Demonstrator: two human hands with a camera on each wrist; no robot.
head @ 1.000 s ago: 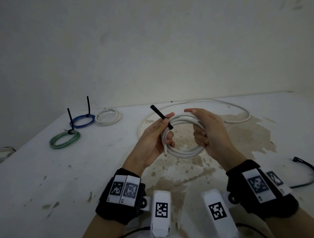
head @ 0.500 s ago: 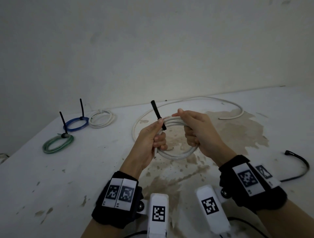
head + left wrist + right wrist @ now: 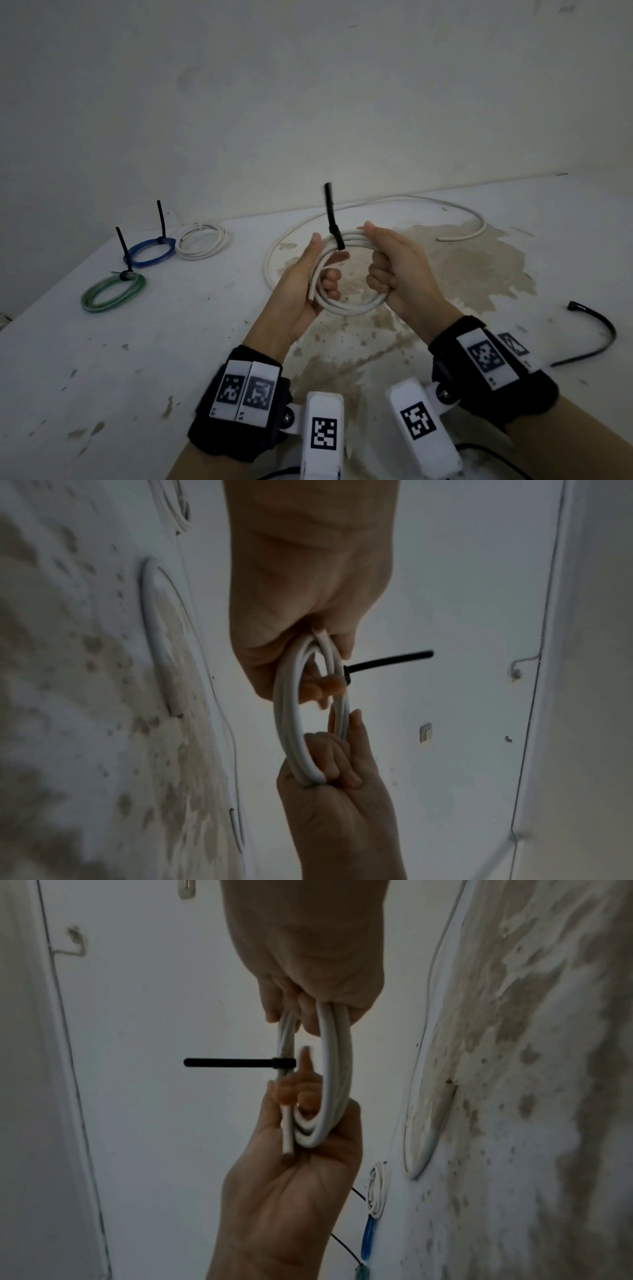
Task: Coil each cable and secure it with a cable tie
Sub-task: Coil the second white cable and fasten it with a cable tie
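Note:
A coiled white cable (image 3: pixel 346 303) is held up over the table between both hands. My left hand (image 3: pixel 301 287) grips its left side, fingers curled through the ring and thumb up. My right hand (image 3: pixel 400 274) is fisted round the right side. A black cable tie (image 3: pixel 330 212) is wrapped round the top of the coil, its tail standing nearly upright between my thumbs. In the left wrist view the coil (image 3: pixel 291 723) is seen edge on with the tie (image 3: pixel 390 660) sticking out sideways. The right wrist view shows the same coil (image 3: pixel 334 1083) and tie (image 3: pixel 232 1062).
A loose white cable (image 3: pixel 411 197) arcs across the stained table (image 3: pixel 171 342) behind my hands. Far left lie a tied green coil (image 3: pixel 113 291), a tied blue coil (image 3: pixel 150 251) and a white coil (image 3: pixel 202 241). A spare black tie (image 3: pixel 596 329) lies at the right.
The tie's tail has swung from leaning left to nearly upright. My left fingers have left the tie and now wrap the coil's left side. My right hand has closed round the right side.

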